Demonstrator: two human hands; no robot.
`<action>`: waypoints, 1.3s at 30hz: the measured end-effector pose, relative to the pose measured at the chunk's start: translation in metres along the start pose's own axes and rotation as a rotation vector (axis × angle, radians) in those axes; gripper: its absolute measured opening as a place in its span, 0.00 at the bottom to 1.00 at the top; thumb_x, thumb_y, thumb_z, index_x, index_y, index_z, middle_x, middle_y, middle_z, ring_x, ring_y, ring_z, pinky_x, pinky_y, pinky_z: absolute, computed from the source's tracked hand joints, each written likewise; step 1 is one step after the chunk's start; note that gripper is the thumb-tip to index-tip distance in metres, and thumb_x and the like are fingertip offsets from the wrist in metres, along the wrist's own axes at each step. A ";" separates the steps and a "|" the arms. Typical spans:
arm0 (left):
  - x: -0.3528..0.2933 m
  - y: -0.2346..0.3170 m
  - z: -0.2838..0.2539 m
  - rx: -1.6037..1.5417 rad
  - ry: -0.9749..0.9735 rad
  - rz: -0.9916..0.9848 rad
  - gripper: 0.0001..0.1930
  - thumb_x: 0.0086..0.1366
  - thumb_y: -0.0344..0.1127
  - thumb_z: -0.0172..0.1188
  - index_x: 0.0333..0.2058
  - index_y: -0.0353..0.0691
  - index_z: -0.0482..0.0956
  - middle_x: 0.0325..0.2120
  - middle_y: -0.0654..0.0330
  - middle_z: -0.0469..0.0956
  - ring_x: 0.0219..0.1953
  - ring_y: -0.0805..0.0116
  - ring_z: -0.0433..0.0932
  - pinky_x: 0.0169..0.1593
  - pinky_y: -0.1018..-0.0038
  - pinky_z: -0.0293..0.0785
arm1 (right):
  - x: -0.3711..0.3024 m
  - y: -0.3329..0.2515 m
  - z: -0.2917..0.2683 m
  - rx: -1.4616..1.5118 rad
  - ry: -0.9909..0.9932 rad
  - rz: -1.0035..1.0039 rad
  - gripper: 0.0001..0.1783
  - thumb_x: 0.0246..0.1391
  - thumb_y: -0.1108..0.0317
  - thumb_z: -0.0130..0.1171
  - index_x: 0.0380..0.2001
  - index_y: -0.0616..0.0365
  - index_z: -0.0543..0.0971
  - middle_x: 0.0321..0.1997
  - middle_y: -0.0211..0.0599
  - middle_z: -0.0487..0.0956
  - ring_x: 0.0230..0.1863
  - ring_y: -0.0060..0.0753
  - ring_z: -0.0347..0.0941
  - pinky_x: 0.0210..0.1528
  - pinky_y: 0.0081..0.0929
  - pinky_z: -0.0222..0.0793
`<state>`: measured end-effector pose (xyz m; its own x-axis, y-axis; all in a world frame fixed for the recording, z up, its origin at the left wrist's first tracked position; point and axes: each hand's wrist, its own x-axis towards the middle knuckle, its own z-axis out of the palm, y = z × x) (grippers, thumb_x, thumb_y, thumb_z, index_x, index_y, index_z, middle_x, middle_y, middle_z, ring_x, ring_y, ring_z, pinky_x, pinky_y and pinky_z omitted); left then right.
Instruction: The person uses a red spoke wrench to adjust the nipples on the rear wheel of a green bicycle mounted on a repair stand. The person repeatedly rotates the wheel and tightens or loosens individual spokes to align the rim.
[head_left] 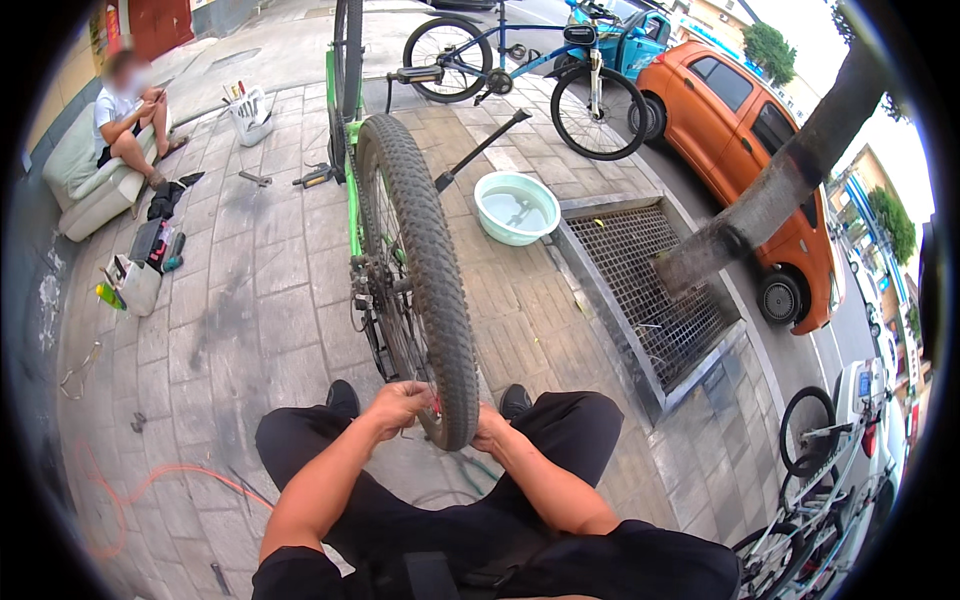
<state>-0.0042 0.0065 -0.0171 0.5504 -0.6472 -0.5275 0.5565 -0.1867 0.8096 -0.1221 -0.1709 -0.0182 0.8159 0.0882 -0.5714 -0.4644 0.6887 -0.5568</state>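
Black trousers across the bottom of the frame, knees spread, black shoes planted on the grey paving. Two bare forearms rising from the lower edge to centre frame. Left hand curled on the left side of a knobby tyre, fingers hooked in at the rim near the spokes; grip narrow, closed on the wheel's edge. Right hand pressed to the tyre's right side, mostly hidden behind the tread; grip cannot tell for sure, though touching the rubber. Tyre standing upright between the knees, running from centre frame up toward the top, mounted in a green bike frame, with gears just left of the rim.

Right of the tyre, upper centre: pale green basin with water, beside a metal grate. Black pump lying tilted between basin and wheel. Blue bike at the top, orange car upper right, leaning tree trunk crossing it. More bikes lower right.

Upper left: seated person on a pale sofa, white tool basket near, loose tools on the paving. Orange hose lower left.
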 end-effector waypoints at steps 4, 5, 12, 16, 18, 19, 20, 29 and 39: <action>0.026 -0.028 0.016 0.389 0.270 0.328 0.14 0.61 0.40 0.69 0.29 0.32 0.82 0.25 0.55 0.83 0.29 0.66 0.81 0.34 0.67 0.77 | -0.004 0.002 0.003 -0.003 0.005 -0.089 0.16 0.62 0.75 0.62 0.52 0.62 0.79 0.42 0.32 0.84 0.38 0.25 0.81 0.40 0.25 0.76; 0.026 -0.028 0.018 0.593 0.348 0.408 0.17 0.59 0.41 0.70 0.27 0.31 0.80 0.25 0.49 0.83 0.30 0.65 0.83 0.36 0.66 0.78 | -0.008 0.000 0.004 0.012 -0.012 -0.096 0.16 0.61 0.75 0.62 0.52 0.62 0.79 0.42 0.32 0.84 0.39 0.25 0.80 0.40 0.25 0.75; 0.029 -0.023 0.011 0.382 0.206 0.269 0.12 0.66 0.40 0.66 0.30 0.37 0.81 0.20 0.58 0.79 0.19 0.70 0.74 0.25 0.69 0.69 | 0.002 -0.004 0.006 -0.141 0.077 -0.056 0.10 0.61 0.74 0.60 0.46 0.62 0.82 0.38 0.34 0.84 0.33 0.26 0.80 0.34 0.27 0.74; -0.012 0.021 -0.003 -0.126 -0.222 -0.126 0.08 0.74 0.39 0.60 0.42 0.43 0.84 0.18 0.73 0.69 0.15 0.82 0.56 0.19 0.78 0.50 | 0.033 0.001 -0.019 -0.045 -0.024 0.079 0.08 0.62 0.71 0.60 0.42 0.60 0.83 0.32 0.32 0.83 0.27 0.25 0.78 0.27 0.29 0.72; -0.014 0.022 -0.006 -0.156 -0.297 -0.156 0.10 0.73 0.38 0.60 0.46 0.42 0.85 0.19 0.72 0.72 0.15 0.81 0.59 0.19 0.78 0.53 | 0.040 0.004 -0.029 -0.048 -0.067 0.077 0.08 0.61 0.71 0.60 0.42 0.59 0.83 0.30 0.31 0.83 0.27 0.24 0.78 0.27 0.27 0.71; -0.017 0.026 -0.003 -0.035 -0.238 -0.105 0.11 0.73 0.38 0.61 0.46 0.40 0.85 0.20 0.70 0.75 0.16 0.80 0.63 0.21 0.77 0.57 | 0.041 0.003 -0.027 -0.049 -0.094 0.077 0.08 0.61 0.71 0.60 0.42 0.59 0.83 0.29 0.31 0.82 0.26 0.23 0.78 0.26 0.27 0.71; -0.020 0.032 0.004 0.086 -0.180 -0.055 0.12 0.72 0.38 0.61 0.47 0.39 0.85 0.22 0.69 0.77 0.18 0.79 0.67 0.23 0.77 0.61 | 0.039 0.004 -0.026 -0.059 -0.083 0.061 0.09 0.61 0.71 0.60 0.43 0.59 0.83 0.30 0.30 0.82 0.26 0.22 0.78 0.26 0.26 0.71; 0.007 0.005 0.023 0.936 0.352 0.271 0.17 0.59 0.48 0.66 0.33 0.37 0.85 0.34 0.43 0.85 0.41 0.42 0.84 0.47 0.55 0.79 | -0.002 -0.001 0.007 -0.287 0.165 -0.156 0.13 0.63 0.70 0.60 0.49 0.64 0.80 0.39 0.33 0.84 0.34 0.23 0.78 0.36 0.25 0.73; 0.012 -0.012 0.009 0.907 0.311 0.341 0.16 0.64 0.46 0.63 0.38 0.37 0.84 0.32 0.44 0.85 0.38 0.42 0.84 0.45 0.55 0.79 | 0.028 0.008 -0.011 -0.254 -0.023 -0.113 0.13 0.61 0.75 0.56 0.49 0.66 0.80 0.43 0.36 0.83 0.40 0.26 0.79 0.42 0.26 0.74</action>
<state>-0.0100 -0.0054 -0.0306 0.8009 -0.5738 -0.1709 -0.2711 -0.6021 0.7510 -0.1066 -0.1706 -0.0456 0.8739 0.0393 -0.4846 -0.4389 0.4926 -0.7515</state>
